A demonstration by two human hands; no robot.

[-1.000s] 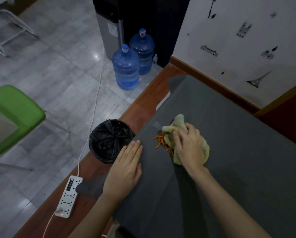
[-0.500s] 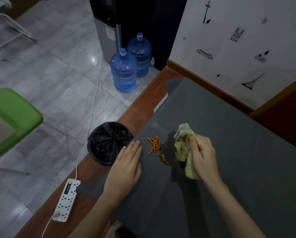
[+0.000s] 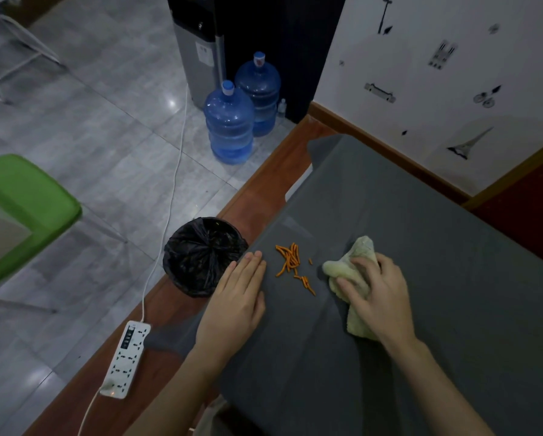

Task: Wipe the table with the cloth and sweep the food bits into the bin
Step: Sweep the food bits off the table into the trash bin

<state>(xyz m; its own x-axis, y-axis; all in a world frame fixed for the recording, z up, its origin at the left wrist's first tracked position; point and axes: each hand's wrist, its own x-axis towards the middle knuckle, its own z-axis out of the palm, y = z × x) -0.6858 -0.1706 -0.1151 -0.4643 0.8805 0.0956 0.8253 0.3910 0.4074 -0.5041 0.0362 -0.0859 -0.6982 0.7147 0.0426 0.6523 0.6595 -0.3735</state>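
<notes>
Several orange food strips [image 3: 292, 262] lie in a loose pile on the grey-covered table [image 3: 421, 240], near its left edge. My right hand [image 3: 377, 294] presses a crumpled pale yellow cloth [image 3: 353, 265] flat on the table, just right of the strips. My left hand [image 3: 235, 300] rests flat, palm down, at the table's left edge, left of the strips. A bin with a black liner [image 3: 204, 254] stands on the floor directly below that edge, beside my left fingertips.
A white power strip [image 3: 126, 358] with its cable lies on the red-brown ledge beside the table. Two blue water jugs [image 3: 230, 124] and a dispenser [image 3: 197, 55] stand beyond. A green chair [image 3: 21, 209] is at the left. A white wall [image 3: 437, 73] borders the table's far side.
My right hand has drawn the cloth back to the right, away from the strips, and set it down flat. The strips are now uncovered. My left hand has stayed in place.
</notes>
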